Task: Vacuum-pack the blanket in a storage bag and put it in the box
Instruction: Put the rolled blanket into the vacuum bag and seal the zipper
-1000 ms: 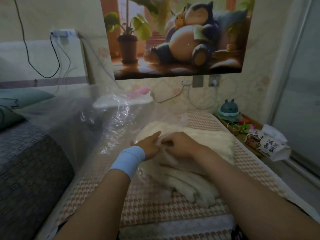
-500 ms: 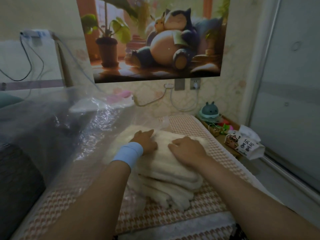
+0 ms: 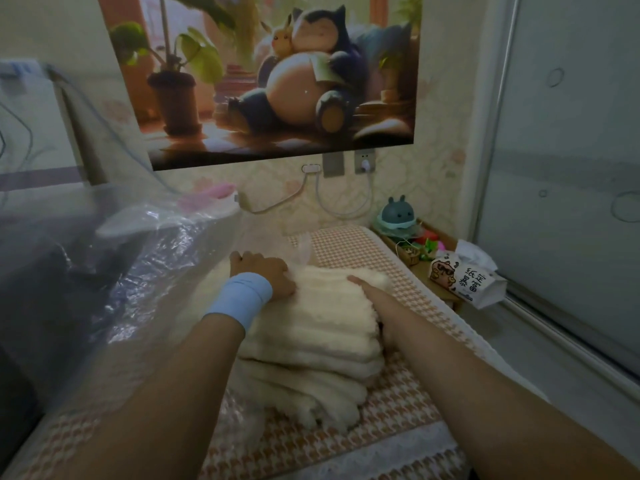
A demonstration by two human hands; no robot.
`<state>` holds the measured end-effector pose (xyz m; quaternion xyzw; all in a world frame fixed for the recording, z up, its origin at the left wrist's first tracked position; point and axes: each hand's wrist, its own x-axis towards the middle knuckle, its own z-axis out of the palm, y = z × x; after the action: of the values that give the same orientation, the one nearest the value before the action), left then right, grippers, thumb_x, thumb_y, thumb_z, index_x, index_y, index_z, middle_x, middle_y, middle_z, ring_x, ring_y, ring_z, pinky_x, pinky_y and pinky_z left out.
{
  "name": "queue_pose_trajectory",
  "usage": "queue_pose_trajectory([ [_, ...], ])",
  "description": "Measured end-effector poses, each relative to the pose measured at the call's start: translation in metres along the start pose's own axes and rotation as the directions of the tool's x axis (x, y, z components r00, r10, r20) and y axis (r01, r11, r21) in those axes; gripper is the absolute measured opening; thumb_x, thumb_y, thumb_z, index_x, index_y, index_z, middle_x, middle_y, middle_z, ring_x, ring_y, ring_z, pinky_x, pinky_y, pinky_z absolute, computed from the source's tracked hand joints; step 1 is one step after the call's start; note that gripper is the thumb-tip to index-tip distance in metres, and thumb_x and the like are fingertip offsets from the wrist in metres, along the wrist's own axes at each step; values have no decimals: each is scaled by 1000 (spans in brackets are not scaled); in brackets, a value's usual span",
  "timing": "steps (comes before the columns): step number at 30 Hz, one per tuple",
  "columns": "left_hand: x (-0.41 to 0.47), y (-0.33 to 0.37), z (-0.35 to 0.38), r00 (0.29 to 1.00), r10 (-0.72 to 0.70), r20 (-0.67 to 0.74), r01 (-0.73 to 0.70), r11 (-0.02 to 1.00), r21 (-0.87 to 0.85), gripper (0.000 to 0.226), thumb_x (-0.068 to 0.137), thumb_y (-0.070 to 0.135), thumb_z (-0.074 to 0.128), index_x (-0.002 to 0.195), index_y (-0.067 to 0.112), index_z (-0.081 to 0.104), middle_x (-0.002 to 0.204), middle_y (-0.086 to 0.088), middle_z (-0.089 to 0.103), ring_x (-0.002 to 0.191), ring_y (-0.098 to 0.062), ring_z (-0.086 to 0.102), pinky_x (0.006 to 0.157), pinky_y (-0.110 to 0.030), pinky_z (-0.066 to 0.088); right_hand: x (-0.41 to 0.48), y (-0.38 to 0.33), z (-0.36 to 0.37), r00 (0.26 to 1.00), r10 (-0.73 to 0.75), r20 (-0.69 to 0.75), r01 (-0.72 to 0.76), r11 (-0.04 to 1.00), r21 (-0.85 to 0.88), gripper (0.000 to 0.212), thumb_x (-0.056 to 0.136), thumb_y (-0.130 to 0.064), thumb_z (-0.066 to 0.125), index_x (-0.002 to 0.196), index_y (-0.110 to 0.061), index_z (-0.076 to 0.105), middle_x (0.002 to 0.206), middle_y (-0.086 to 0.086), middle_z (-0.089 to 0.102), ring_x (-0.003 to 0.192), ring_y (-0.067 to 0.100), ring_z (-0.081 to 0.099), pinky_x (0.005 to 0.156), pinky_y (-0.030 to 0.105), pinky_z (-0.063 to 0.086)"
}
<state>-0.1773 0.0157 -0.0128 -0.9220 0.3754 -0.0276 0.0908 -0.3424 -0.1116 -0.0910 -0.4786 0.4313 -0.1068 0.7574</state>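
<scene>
**A:** We're looking straight down both forearms, and there's the blanket (image 3: pixel 311 327), cream and ribbed. It's folded into a thick stack lying right between the hands.

**B:** The left hand (image 3: pixel 265 273), with the pale blue wristband (image 3: pixel 239 299), sits on the stack's far left corner. Its knuckles are up and its fingers are curled into the pile, so it has a hold of the blanket.

**A:** And the right hand (image 3: pixel 375 303)?

**B:** That one is pressed against the stack's right flank with the thumb lying over the top edge. The fingers are hidden down the side, so I can't tell whether it's gripping or just bracing.

**A:** Where's the storage bag (image 3: pixel 138 265)?

**B:** It's clear, crinkled film billowing out to the left of the left hand, and the left forearm looks hazy through it. Whether the blanket's left edge is already inside the bag, I can't make out.

**A:** What's under the hands?

**B:** A houndstooth mat (image 3: pixel 398 407), with the stack resting flat on it.

**A:** Anything else close by?

**B:** Out past the right hand there's a tissue pack (image 3: pixel 467 282), and beyond it a small teal figurine (image 3: pixel 397 213). Straight ahead of both hands, a cartoon poster (image 3: pixel 277 81) hangs on the wall.
</scene>
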Motion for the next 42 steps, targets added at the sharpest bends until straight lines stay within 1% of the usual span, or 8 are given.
queue_pose_trajectory([
  [6, 22, -8, 24, 999, 18, -27, -30, 831, -556, 41, 99, 19, 41, 137, 27, 50, 135, -7, 56, 118, -31, 55, 104, -41, 43, 10, 2, 19, 904, -408, -125, 414, 910, 24, 57, 73, -29, 82, 123, -32, 55, 107, -2, 64, 96, 23, 64, 81, 41, 58],
  [11, 21, -19, -2, 973, -2, -233, -167, 691, -704, 35, 102, 32, 41, 134, 30, 54, 118, 0, 63, 97, -23, 63, 89, -29, 45, 1, -9, 56, 710, -704, 12, 687, 689, -233, 82, 75, -43, 77, 146, -41, 37, 132, -13, 57, 114, 13, 57, 99, 37, 49],
  [20, 5, -8, 28, 972, 225, -69, -229, 839, -493, 56, 98, 26, 45, 149, 37, 23, 157, 2, 25, 147, -28, 17, 119, -39, 15, 39, -15, 75, 871, -489, -42, 396, 750, -530, 91, 83, -61, 62, 154, -26, 19, 152, 13, 40, 131, 37, 46, 108, 45, 40],
  [26, -29, -45, 35, 958, 49, -283, -186, 856, -482, 66, 75, 38, 61, 136, 40, 38, 147, 5, 34, 135, -25, 33, 107, -44, 35, -13, -7, 88, 271, -922, 277, 354, -172, -919, 34, 91, -45, 47, 111, -22, 62, 115, 4, 56, 106, 25, 53, 89, 43, 42],
  [28, -52, -59, 54, 949, -38, -313, -134, 851, -509, 71, 70, 44, 64, 136, 34, 40, 142, 2, 31, 131, -26, 31, 104, -41, 35, -20, 10, 94, 214, -846, 488, 403, -378, -834, 29, 90, -43, 46, 88, -20, 63, 92, 3, 58, 86, 25, 56, 74, 40, 41],
  [32, -80, -79, 88, 925, -74, -374, -129, 862, -489, 83, 66, 55, 72, 137, 28, 39, 135, -1, 33, 126, -27, 33, 103, -40, 34, -15, 49, 102, 271, -726, 632, 384, -521, -763, 64, 78, -62, 49, 114, -12, 65, 114, 15, 63, 106, 38, 58, 97, 55, 42],
  [36, -96, -83, 108, 833, -179, -524, -164, 824, -543, 61, 61, 53, 76, 109, 24, 51, 113, 2, 43, 105, -22, 44, 87, -34, 38, -15, 81, 118, 441, -635, 634, 149, -645, -749, 113, 77, -81, 37, 154, 0, 20, 156, 37, 15, 144, 54, 14, 111, 73, -2],
  [42, -117, -74, 127, 774, -84, -628, -179, 922, -343, 41, 63, 55, 61, 87, 23, 50, 93, 1, 48, 86, -25, 51, 73, -36, 40, -7, 100, 149, 512, -652, 559, -51, -673, -738, 81, 98, -58, 25, 155, -4, 3, 154, 41, -6, 143, 58, -2, 104, 81, -5],
])
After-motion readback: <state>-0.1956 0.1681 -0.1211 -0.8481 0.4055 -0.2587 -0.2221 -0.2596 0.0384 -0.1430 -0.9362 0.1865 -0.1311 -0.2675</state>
